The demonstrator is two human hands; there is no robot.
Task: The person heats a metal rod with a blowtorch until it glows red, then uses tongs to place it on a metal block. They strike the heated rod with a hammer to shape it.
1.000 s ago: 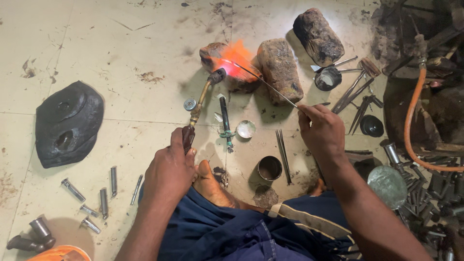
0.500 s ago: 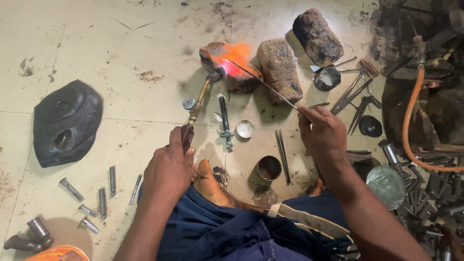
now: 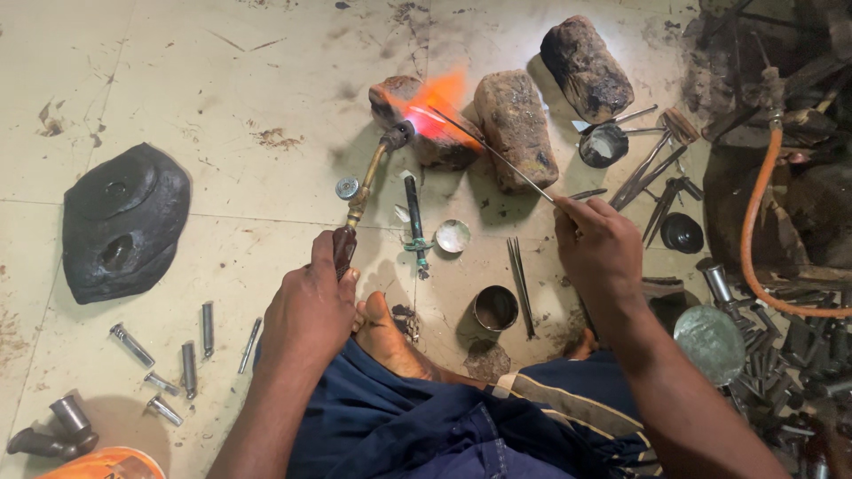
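My left hand grips the dark handle of a brass torch whose nozzle points up and right. An orange flame leaves the nozzle and plays over a scorched brick. My right hand pinches a thin metal rod that runs up and left, its tip reaching into the flame above that brick. My bare foot rests on the floor between both hands.
Two more bricks lie to the right. A small metal cup, a round lid and loose rods lie near my foot. A black casing and metal pins are left. An orange hose and scrap parts fill the right.
The flame has flickered in shape and now stretches up and right over the brick. Both hands stay almost where they were, torch and rod still held.
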